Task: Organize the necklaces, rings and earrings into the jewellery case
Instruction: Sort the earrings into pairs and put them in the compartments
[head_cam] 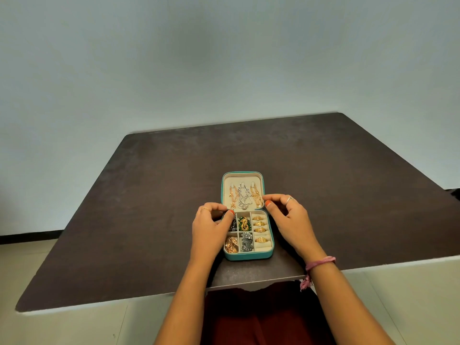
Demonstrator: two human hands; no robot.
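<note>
A teal jewellery case [249,256] lies open near the table's front edge. Its raised lid [227,181] holds three hanging necklaces [243,196], two gold and one silver. Gold rings [259,229] sit in the right-hand ring rolls. Earrings [243,224] fill the small compartments: green-gold at top middle, silver below it, rose-gold at bottom left. My left hand [211,229] rests over the top left compartment, fingertips pinched at a dark silvery earring there. My right hand [290,217] hovers by the case's right side, thumb and forefinger touching the lid's lower right corner.
The dark brown table [149,220] runs back to a pale wall. Its front edge lies just below the case, above my lap in dark red cloth. A pink thread band circles my right wrist [319,263].
</note>
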